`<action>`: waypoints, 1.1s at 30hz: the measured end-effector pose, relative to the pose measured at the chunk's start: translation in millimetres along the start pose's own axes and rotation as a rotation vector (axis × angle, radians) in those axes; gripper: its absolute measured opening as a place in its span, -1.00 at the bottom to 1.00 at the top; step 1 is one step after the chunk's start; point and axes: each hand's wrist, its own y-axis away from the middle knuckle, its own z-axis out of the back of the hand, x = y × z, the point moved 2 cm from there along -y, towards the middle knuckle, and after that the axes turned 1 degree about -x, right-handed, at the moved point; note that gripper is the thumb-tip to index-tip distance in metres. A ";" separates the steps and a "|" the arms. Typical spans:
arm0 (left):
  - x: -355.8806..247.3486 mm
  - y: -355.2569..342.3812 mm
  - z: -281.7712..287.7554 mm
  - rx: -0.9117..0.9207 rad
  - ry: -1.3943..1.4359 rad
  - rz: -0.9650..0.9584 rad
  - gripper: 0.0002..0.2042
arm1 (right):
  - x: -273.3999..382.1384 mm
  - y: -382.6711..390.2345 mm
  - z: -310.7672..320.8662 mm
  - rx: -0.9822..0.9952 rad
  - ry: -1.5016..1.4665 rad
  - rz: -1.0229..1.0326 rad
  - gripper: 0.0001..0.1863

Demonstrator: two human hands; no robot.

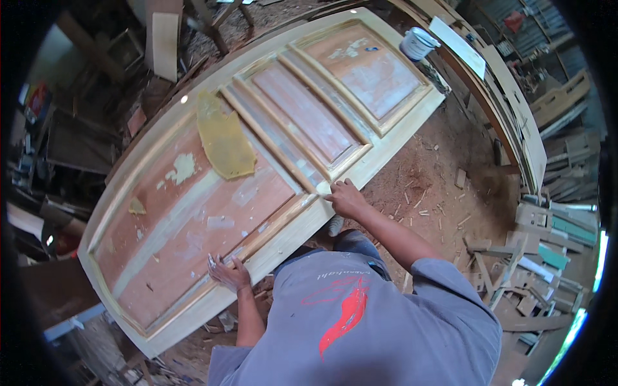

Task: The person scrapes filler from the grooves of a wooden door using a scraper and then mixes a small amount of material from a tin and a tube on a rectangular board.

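A large panelled wooden door (386, 154) lies flat in front of me, with raised mouldings around its panels and pale filler patches on the wood. My right hand (347, 198) presses on the near frame where a moulding ends, its fingers curled together beside a whitish patch (324, 188). Whether anything small is pinched there is hidden. Farther left, my left hand (230, 273) rests on the near moulding with fingers apart and whitish smears on the fingertips. A ragged yellow sheet (225, 138), like sandpaper, lies across the large panel and a moulding.
A white tub (419, 44) stands at the door's far right corner. Small wood scraps litter the dirt floor (444, 186). Stacked offcuts (547, 244) lie at the right, and long curved boards (508, 103) stand beyond the door. A scrap of yellow sheet (136, 206) sits on the left panel.
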 end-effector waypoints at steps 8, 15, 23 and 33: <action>-173.1 -49.2 -22.4 0.046 0.423 -0.209 -0.67 | -97.0 6.0 -71.4 -0.371 -0.768 -0.127 -0.74; -389.4 -35.0 -63.2 0.088 0.586 -0.454 -0.76 | -157.4 34.2 -41.7 -0.430 -0.684 0.028 -0.59; -713.4 12.3 -62.4 0.962 1.727 0.780 -0.29 | -298.9 71.3 7.6 -0.592 -1.041 0.053 -0.13; -870.4 -4.3 -220.5 0.493 0.999 -0.211 -0.24 | -541.8 118.1 100.1 -0.470 -1.952 -0.140 -0.21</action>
